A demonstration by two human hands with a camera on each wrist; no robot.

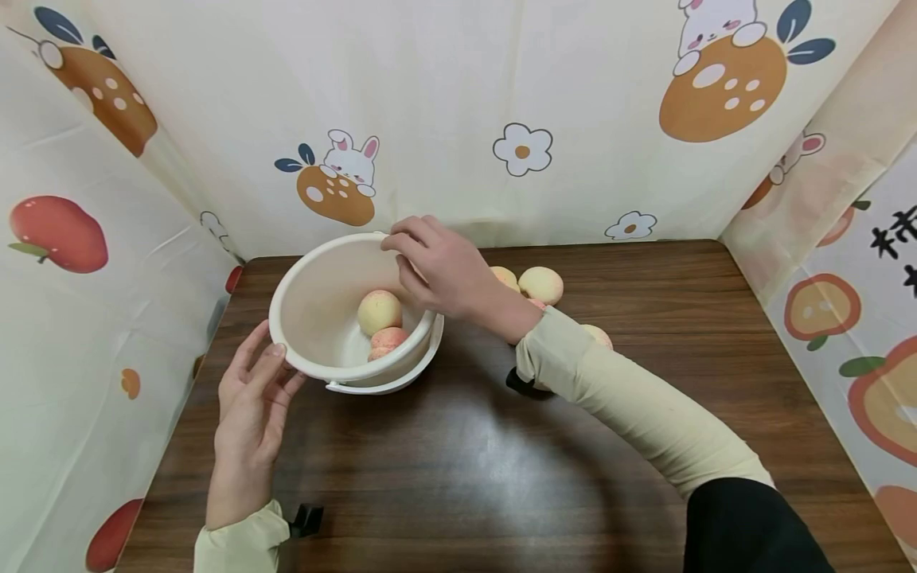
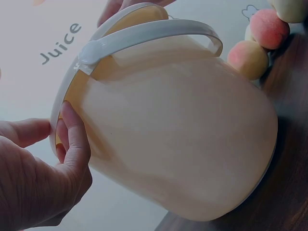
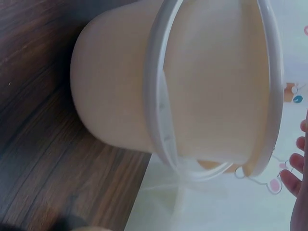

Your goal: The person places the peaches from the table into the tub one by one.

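Observation:
A cream-white bucket (image 1: 308, 306) stands on the left part of the table, its handle (image 2: 159, 30) hanging down at the front. Inside it lie a pale peach (image 1: 379, 312) and pinkish peach shapes (image 1: 389, 339) partly hidden by the near wall. My left hand (image 1: 251, 402) pinches the bucket's left rim, thumb on one side and fingers on the other, as the left wrist view also shows. Over the right rim reaches my right hand (image 1: 447, 267), its fingers loosely bent with nothing seen in them. In the right wrist view those fingers (image 3: 296, 163) appear apart from the rim.
Right of the bucket are several more peaches (image 1: 540, 285), some partly covered by my right forearm. One peach (image 1: 597, 336) sits nearer, behind the sleeve. A printed cloth (image 1: 444, 119) closes off the back of the brown wooden table (image 1: 458, 477) and both sides.

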